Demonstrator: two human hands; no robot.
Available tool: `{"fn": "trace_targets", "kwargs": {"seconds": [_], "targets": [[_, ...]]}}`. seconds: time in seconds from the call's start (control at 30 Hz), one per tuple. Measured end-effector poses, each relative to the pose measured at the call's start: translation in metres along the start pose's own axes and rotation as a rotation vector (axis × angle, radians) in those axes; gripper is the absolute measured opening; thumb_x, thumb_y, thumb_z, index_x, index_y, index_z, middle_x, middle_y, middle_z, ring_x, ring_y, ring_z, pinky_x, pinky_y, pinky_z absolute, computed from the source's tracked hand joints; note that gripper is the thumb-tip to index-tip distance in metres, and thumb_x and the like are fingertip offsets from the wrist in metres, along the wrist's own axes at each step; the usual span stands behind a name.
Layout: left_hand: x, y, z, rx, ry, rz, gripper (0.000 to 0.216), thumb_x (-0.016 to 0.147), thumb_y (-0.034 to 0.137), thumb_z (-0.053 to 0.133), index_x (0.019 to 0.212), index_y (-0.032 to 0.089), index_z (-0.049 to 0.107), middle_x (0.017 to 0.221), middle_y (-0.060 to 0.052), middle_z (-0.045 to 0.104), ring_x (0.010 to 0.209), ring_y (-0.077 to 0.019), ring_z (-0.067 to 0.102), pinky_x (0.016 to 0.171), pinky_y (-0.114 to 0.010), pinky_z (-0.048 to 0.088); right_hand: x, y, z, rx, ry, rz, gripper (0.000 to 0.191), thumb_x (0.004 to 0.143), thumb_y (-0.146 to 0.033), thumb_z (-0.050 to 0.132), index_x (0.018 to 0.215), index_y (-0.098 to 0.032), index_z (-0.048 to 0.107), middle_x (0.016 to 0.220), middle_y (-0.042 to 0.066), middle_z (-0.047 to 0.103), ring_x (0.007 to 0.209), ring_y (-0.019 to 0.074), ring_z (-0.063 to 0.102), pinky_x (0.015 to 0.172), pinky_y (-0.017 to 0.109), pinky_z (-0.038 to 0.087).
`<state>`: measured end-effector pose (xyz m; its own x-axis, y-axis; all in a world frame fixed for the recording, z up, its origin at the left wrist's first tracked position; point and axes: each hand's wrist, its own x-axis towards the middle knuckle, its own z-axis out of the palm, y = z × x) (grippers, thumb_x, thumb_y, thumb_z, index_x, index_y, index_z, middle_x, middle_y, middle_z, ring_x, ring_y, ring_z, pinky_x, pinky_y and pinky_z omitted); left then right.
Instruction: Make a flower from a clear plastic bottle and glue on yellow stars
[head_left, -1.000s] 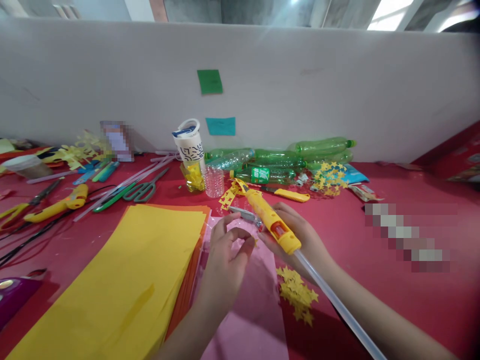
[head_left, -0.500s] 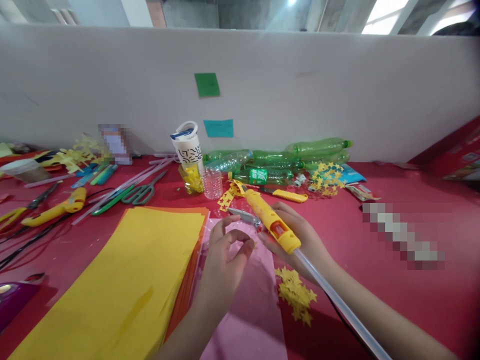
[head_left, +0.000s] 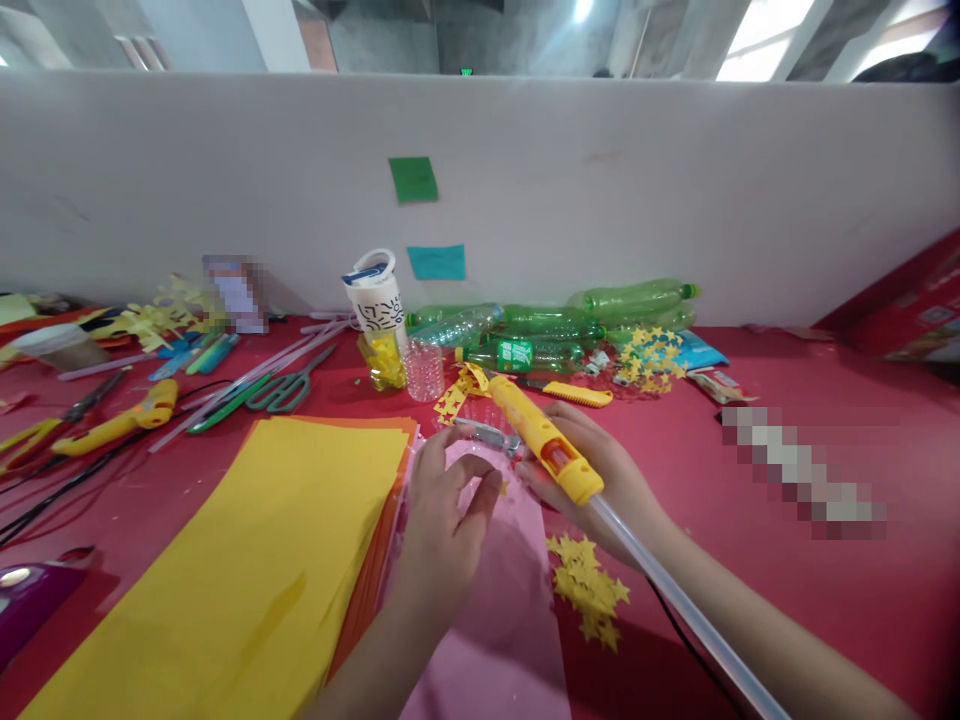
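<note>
My right hand is closed around a yellow hot glue gun, its nozzle pointing up and away to the left. From its rear end a long clear glue stick sticks out towards me. The thumb and forefinger of my left hand are pinched together, with a small yellow star at their tips. A pink sheet lies under both hands. More yellow stars are heaped beside its right edge. Just beyond my fingers lies a grey-bladed tool, partly hidden.
Yellow and orange paper is stacked on the left. Behind it are green-handled scissors, a second yellow glue gun and a white cup. Green plastic bottles and a yellow cutter knife lie near the partition.
My left hand has shifted very slightly, and the star at its fingertips shows more plainly. The view has tilted up a little. My right hand keeps its hold on the glue gun.
</note>
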<state>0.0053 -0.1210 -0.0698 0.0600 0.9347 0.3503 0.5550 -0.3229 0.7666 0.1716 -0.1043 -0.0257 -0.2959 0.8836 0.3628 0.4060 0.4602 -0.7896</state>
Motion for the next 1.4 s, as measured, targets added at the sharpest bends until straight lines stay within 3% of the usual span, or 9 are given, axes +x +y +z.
{"fn": "trace_targets", "kwargs": {"seconds": [0.17,0.43,0.7,0.97,1.13,1.4], "targets": [[-0.002,-0.003,-0.003,0.249,0.082,0.177,0.011,0.087,0.020,0.048,0.088,0.022,0.059,0.124,-0.010,0.045,0.121,-0.0258,0.041,0.099,-0.047,0.034,0.000,-0.002,-0.008,-0.035,0.068,-0.053,0.011,0.077,-0.012,0.062,0.075,-0.020,0.055,0.086,0.002,0.053,0.080,0.0165,0.054,0.070,0.029,0.042],[-0.003,0.002,-0.006,0.514,0.115,0.410,0.017,0.081,0.014,0.053,0.095,0.018,0.063,0.122,-0.013,0.048,0.117,-0.0287,0.042,0.101,-0.050,0.031,0.000,-0.009,-0.020,-0.013,0.102,-0.116,0.007,0.080,-0.017,0.061,0.078,-0.020,0.055,0.083,0.000,0.050,0.074,0.0137,0.053,0.065,0.027,0.043],[-0.007,-0.001,-0.004,0.459,0.185,0.402,0.037,0.079,0.014,0.054,0.115,0.021,0.052,0.125,-0.013,0.048,0.119,-0.0295,0.042,0.101,-0.051,0.034,-0.001,-0.012,-0.029,-0.021,0.133,-0.124,0.009,0.077,-0.020,0.063,0.082,-0.021,0.056,0.083,0.001,0.052,0.072,0.0159,0.054,0.064,0.030,0.045],[-0.008,-0.001,-0.008,0.360,0.165,0.373,0.031,0.080,0.014,0.053,0.110,0.022,0.057,0.125,-0.011,0.047,0.119,-0.0272,0.043,0.099,-0.047,0.036,-0.001,-0.010,-0.030,-0.028,0.160,-0.132,0.010,0.078,-0.019,0.062,0.086,-0.022,0.055,0.084,0.002,0.053,0.074,0.0172,0.055,0.067,0.031,0.046],[-0.009,-0.001,-0.008,0.363,0.143,0.385,0.020,0.080,0.013,0.053,0.095,0.022,0.061,0.126,-0.011,0.045,0.120,-0.0279,0.041,0.100,-0.048,0.033,0.000,-0.012,-0.030,-0.025,0.127,-0.130,0.009,0.078,-0.021,0.062,0.084,-0.021,0.056,0.083,0.001,0.051,0.072,0.0166,0.054,0.065,0.030,0.045],[-0.007,-0.001,-0.014,0.123,0.263,0.302,0.013,0.082,0.018,0.056,0.094,0.020,0.054,0.112,-0.009,0.055,0.110,-0.0223,0.050,0.095,-0.040,0.040,-0.003,-0.015,-0.030,-0.034,0.162,-0.096,0.009,0.077,-0.022,0.063,0.078,-0.021,0.054,0.082,0.001,0.052,0.071,0.0158,0.054,0.064,0.029,0.044]]}}
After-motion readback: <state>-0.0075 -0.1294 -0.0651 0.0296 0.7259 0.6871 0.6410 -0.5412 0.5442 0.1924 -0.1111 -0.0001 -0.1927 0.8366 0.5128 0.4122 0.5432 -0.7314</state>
